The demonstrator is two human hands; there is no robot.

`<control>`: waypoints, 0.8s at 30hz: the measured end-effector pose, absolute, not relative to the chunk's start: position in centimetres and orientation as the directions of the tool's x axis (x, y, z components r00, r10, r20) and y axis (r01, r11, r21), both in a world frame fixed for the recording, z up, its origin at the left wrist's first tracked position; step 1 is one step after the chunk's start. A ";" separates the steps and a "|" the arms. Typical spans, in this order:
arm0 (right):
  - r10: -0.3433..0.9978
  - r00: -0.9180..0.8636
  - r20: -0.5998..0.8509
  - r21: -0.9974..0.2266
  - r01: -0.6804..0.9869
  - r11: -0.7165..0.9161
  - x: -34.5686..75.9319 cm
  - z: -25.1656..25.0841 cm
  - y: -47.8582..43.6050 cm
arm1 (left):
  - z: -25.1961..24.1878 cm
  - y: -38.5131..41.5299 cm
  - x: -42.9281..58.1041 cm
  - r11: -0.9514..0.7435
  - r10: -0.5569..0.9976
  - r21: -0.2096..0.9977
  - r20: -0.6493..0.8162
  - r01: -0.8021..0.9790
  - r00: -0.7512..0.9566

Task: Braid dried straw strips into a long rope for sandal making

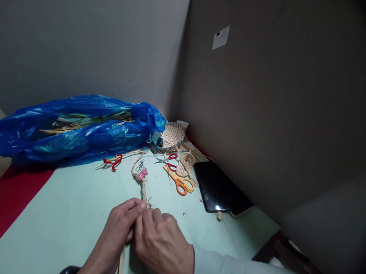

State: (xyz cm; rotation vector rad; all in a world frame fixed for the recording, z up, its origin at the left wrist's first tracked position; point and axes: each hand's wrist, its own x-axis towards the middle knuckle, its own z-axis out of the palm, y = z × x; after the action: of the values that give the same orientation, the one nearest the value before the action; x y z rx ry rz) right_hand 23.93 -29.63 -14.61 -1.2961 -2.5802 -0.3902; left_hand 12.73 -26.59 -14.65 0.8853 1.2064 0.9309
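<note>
Both my hands meet near the front of the table around the lower end of a braided straw strip [144,191]. My left hand [121,218] pinches the braid between thumb and index finger. Close against it, my right hand [161,238] is curled with its fingers closed on the same strip; its fingertips are hidden. A loose flat strand [122,264] hangs below the hands towards me. Farther up, a pink binder clip [142,174] grips the braid, and the thin end curves away beyond it.
A blue plastic bag [76,142] of dry straw lies at the back left. Orange-handled scissors [181,186], red-handled scissors [173,156], a small woven piece [186,164] and a woven basket [172,137] lie beyond my hands. A black tablet [218,187] rests at right, beside the wall.
</note>
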 end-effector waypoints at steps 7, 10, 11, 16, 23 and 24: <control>0.695 -0.677 0.243 -0.272 0.640 0.719 26.8 -11.3 -29.7 | -14.4 -26.5 11.8 0.332 0.937 0.937 -0.315 -0.107 0.155; 0.854 -0.485 0.187 -0.664 0.578 0.474 29.1 -9.5 -27.3 | -14.0 -26.6 11.6 0.310 0.944 0.947 -0.296 -0.086 0.150; 0.890 -0.439 0.122 -0.760 0.536 0.368 29.5 -9.5 -26.3 | -13.9 -26.6 11.6 0.303 0.946 0.949 -0.287 -0.090 0.153; 0.701 -0.662 -0.264 -0.942 0.022 -0.334 28.6 -12.4 -23.5 | -13.7 -26.6 11.8 0.253 0.962 0.962 -0.238 -0.107 0.131; 0.683 -0.656 -0.322 -0.941 0.147 -0.303 27.8 -12.5 -24.1 | -14.2 -26.4 11.7 0.170 0.966 0.985 -0.171 0.020 0.194; 0.703 -0.633 -0.324 -0.946 0.232 -0.227 27.9 -12.2 -24.0 | -14.3 -26.4 11.6 0.151 0.969 0.988 -0.156 0.045 0.192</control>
State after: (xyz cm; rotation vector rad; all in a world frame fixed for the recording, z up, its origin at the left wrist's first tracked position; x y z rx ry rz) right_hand 27.90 -23.99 -12.24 -1.1100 -1.6929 1.9242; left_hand 11.62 -26.37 -14.31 1.2028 1.1551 0.9387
